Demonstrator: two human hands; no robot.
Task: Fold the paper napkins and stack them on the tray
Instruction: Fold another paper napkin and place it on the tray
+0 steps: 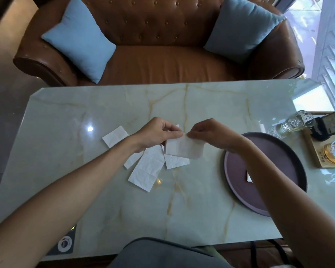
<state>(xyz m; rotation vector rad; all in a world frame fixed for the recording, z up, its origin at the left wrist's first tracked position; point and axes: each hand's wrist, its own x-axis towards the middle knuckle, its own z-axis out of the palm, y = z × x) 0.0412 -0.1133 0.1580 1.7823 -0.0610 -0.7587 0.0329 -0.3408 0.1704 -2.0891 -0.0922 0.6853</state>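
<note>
While both hands are meeting above the middle of the table, I am watching them pinch one white paper napkin [184, 148] by its top corner. My left hand [157, 133] is closing thumb and forefinger on that corner, and my right hand [211, 134] is pinching the same edge just beside it, other fingers curled in. The held napkin is hanging as a thin, slightly see-through rectangle, creased and soft, lifted off the surface.

Under and beside it, more napkins are lying loose on the table [182, 209]: a long unfolded one [147, 169] showing its fold lines, a small piece [176, 161] touching its right edge, a narrow one [132, 159] partly under my left wrist, and a separate one [115, 136] lying apart to the left. A sliver of white is also peeking out behind my left fingers. I am counting five clearly, held one included.

To the right, a round dark purple tray [238, 182] is sitting near the table's edge, with a small white corner [249, 177] showing on it beside my forearm; I cannot tell how much is there.

The tabletop is glossy pale green marble with amber veins. Beyond it, a brown tufted leather sofa [162, 60] is holding two blue cushions [79, 39]. At far right, a wooden tray [317, 157] is carrying glassware [290, 124].
</note>
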